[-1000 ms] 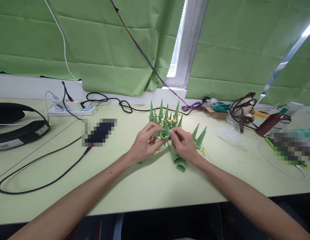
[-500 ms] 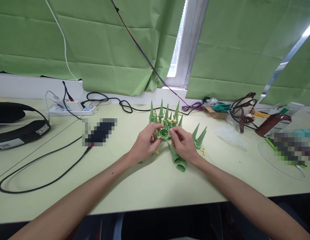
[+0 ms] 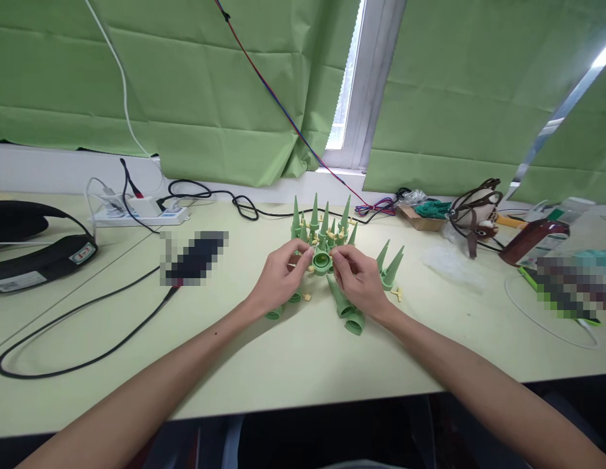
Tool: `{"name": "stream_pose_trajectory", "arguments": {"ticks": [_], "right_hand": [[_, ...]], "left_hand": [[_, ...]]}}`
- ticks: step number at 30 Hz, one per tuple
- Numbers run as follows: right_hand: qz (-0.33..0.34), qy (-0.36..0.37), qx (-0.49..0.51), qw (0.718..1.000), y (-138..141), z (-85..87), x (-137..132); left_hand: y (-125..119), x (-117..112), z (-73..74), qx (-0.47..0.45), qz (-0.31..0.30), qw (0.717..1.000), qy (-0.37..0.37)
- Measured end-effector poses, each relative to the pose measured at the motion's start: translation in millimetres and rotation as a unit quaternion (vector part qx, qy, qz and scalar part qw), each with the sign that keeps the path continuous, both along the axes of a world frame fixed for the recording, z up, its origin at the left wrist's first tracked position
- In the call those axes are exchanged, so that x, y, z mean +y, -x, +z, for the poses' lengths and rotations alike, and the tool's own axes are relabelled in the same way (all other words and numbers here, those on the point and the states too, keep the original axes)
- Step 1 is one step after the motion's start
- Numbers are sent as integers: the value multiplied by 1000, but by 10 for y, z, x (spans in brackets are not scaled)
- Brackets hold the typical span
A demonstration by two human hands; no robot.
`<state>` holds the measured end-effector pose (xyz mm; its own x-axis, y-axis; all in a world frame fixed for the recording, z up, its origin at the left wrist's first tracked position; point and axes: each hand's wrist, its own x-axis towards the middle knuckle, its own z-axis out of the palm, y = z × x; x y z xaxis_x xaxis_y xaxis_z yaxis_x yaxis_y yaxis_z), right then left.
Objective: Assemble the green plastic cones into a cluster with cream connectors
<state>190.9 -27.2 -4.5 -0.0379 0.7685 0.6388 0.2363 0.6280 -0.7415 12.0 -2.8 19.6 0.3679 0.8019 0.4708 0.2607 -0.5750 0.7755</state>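
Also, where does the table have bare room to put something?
Bare table lies between the forearms, in front of the green tubes, and between the right forearm and the white cable at right. Crowded: among green spikes and around the brown bottle.

From here the right hand (image 3: 358, 277) hides part of a green tube (image 3: 338, 296). A dark slab (image 3: 198, 257) is blurred into blocks; leftward, a black band (image 3: 49, 257) runs out of sight, its label (image 3: 23, 277) unreadable.
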Motion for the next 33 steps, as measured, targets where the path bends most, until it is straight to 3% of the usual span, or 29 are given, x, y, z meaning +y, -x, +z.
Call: {"name": "stream_pose_trajectory", "arguments": {"ticks": [3, 11, 25, 33], "right_hand": [[-2, -1, -7, 1000, -1, -10, 1], [-8, -14, -36, 999, -10, -12, -1], [-6, -25, -54, 998, -17, 4, 1], [-10, -28, -63, 998, -28, -21, 20]], "left_hand": [[0, 3, 15, -5, 7, 1000, 12], [-2, 17, 1, 11, -34, 991, 128], [26, 28, -4, -10, -94, 984, 151], [44, 37, 1, 3, -103, 988, 119]]}}
